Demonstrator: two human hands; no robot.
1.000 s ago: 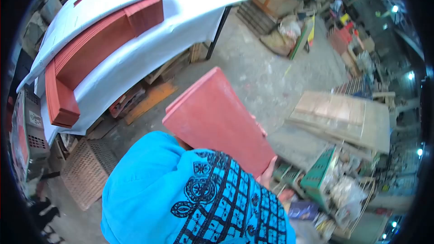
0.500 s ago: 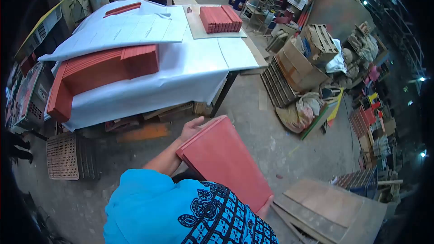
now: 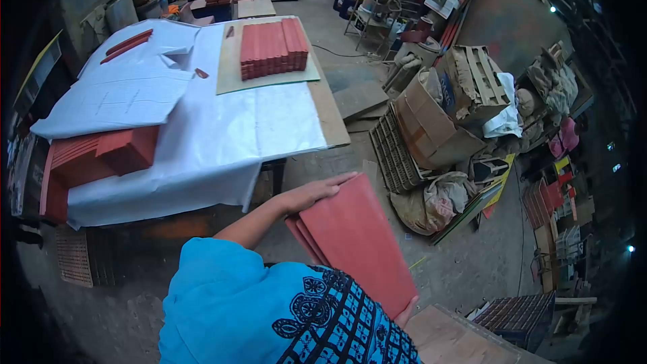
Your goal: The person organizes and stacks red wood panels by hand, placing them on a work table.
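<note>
Head view: the red slabs (image 3: pixel 360 249) are held tilted in front of the blue sleeve (image 3: pixel 229 296), above the floor and near the table's front corner; at least one more layer shows beneath the top one.
Left hand (image 3: pixel 313 193): closed over the upper end of the slabs, fingers lying along the edge.
Right hand (image 3: pixel 406 311): fingers at the lower right corner, seemingly gripping it, though most of the hand is hidden.
White-covered table (image 3: pixel 236 135): ahead and to the left, apart from the held slabs.
Tile stack (image 3: pixel 273 47): red, on a pale board (image 3: pixel 229 75) on the table.
Tile row (image 3: pixel 101 155): along the table's left front, partly under a white sheet (image 3: pixel 125 98).
Cardboard box (image 3: pixel 431 121): right of the table.
</note>
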